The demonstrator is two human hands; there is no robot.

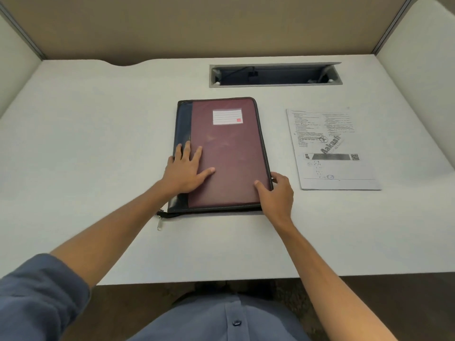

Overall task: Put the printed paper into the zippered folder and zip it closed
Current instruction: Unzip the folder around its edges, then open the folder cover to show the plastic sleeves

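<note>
The zippered folder [221, 153] lies flat and closed at mid-desk; the printed paper [332, 148] rests on the desk [98, 143] to its right, apart from it. Our left hand [186, 168] presses flat on the cover near the spine, fingers straight. Our right hand [277, 190] takes the folder's right edge near the lower corner, thumb on top and fingers curled at the side. The zipper pull [159, 223] hangs off the lower left corner, so the track appears unzipped. We judge the folder stiff and moderately light, best lifted by its free right edge; the paper is thin and limp, best slid to an edge and pinched.
</note>
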